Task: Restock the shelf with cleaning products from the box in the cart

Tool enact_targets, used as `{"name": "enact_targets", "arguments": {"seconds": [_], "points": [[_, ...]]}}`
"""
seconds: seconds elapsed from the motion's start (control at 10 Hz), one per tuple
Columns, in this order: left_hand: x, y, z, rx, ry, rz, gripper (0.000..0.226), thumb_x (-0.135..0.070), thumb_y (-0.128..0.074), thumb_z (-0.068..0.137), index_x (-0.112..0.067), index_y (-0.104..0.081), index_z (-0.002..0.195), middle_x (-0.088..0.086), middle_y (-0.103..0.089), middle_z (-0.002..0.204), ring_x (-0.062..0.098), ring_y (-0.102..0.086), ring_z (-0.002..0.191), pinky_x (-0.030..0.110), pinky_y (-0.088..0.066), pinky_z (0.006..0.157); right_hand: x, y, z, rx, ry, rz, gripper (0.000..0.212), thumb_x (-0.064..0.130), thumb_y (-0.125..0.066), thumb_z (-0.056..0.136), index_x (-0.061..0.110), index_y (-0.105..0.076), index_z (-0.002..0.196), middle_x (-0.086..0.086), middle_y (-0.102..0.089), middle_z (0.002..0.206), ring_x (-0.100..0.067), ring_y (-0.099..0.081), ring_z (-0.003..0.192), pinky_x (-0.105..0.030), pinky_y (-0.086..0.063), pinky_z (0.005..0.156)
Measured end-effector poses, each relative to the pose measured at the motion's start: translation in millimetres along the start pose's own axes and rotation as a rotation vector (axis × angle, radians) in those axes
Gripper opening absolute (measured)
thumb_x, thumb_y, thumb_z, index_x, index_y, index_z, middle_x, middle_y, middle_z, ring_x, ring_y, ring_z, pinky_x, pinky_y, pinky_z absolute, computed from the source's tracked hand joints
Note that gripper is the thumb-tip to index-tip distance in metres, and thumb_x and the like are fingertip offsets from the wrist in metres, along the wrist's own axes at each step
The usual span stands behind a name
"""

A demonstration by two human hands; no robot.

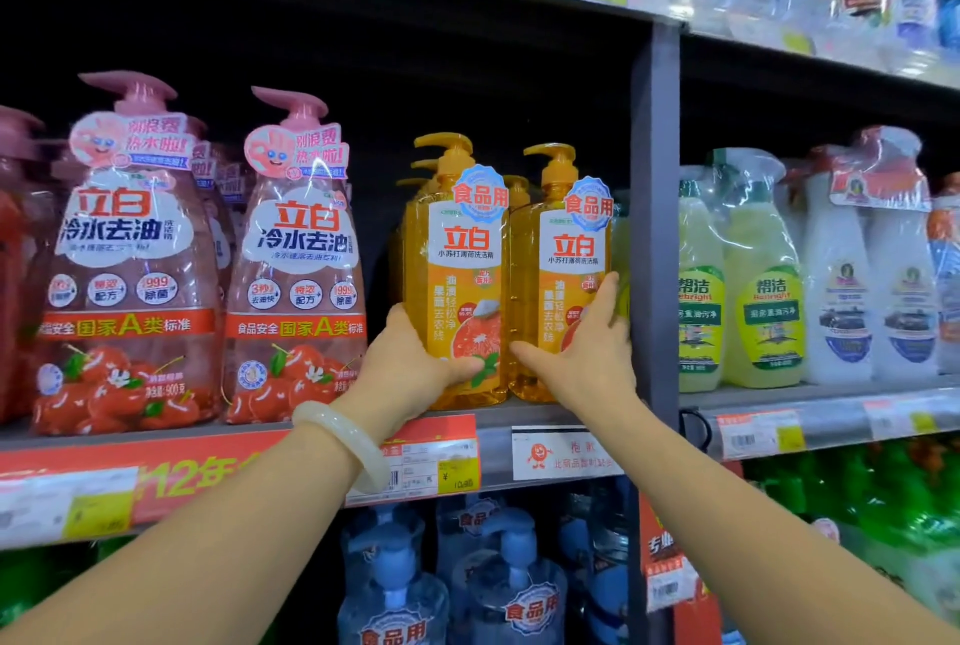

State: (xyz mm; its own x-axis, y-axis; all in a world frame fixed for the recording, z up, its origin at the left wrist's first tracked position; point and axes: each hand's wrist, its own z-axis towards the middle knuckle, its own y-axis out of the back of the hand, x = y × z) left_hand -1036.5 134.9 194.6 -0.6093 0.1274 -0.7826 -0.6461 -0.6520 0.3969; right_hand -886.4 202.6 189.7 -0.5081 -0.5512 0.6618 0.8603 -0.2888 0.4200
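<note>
Two orange pump bottles of dish soap stand upright side by side at the front of the middle shelf (535,413). My left hand (410,363) grips the lower part of the left orange bottle (462,280), thumb across its front label. My right hand (587,343) holds the right orange bottle (566,270) low down, fingers up its right side and thumb at its base. More orange bottles stand behind the left one. The cart and box are out of view.
Large pink pump bottles (296,280) fill the shelf to the left. A grey upright post (654,228) stands right of my right hand, with green and white spray bottles (758,280) beyond it. Blue pump bottles (395,587) stand on the shelf below.
</note>
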Motion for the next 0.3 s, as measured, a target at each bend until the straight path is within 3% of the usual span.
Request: {"name": "enact_targets", "arguments": {"seconds": [0.1, 0.2, 0.3], "points": [[-2.4, -3.2, -7.5, -0.069, -0.068, 0.110, 0.089, -0.032, -0.079, 0.074, -0.010, -0.025, 0.141, 0.009, -0.049, 0.135, 0.027, -0.050, 0.122, 0.040, -0.043, 0.100, -0.1, -0.3, -8.1, -0.007, 0.012, -0.001, 0.115, 0.043, -0.074, 0.076, 0.016, 0.009, 0.150, -0.016, -0.019, 0.150, -0.034, -0.025, 0.137, -0.048, -0.026, 0.111], [2.6, -11.6, -21.9, -0.240, -0.380, 0.266, 0.091, -0.027, -0.071, 0.082, -0.013, -0.011, 0.149, 0.010, -0.023, 0.154, 0.023, -0.022, 0.142, 0.038, -0.026, 0.117, -4.6, -2.3, -20.6, -0.082, 0.068, 0.033, 0.096, 0.036, -0.074, 0.077, 0.014, -0.013, 0.148, -0.012, -0.024, 0.147, -0.029, -0.024, 0.136, -0.043, -0.025, 0.111], [13.9, -18.9, -29.3, -0.418, -0.691, 0.524, 0.093, -0.027, -0.071, 0.080, -0.005, -0.012, 0.149, 0.016, -0.018, 0.156, 0.025, -0.011, 0.144, 0.042, -0.016, 0.118, -12.4, -1.6, -40.1, -0.093, 0.106, 0.116, 0.083, 0.035, -0.072, 0.077, 0.015, -0.027, 0.143, -0.005, -0.032, 0.143, -0.023, -0.029, 0.133, -0.041, -0.030, 0.112]]}}
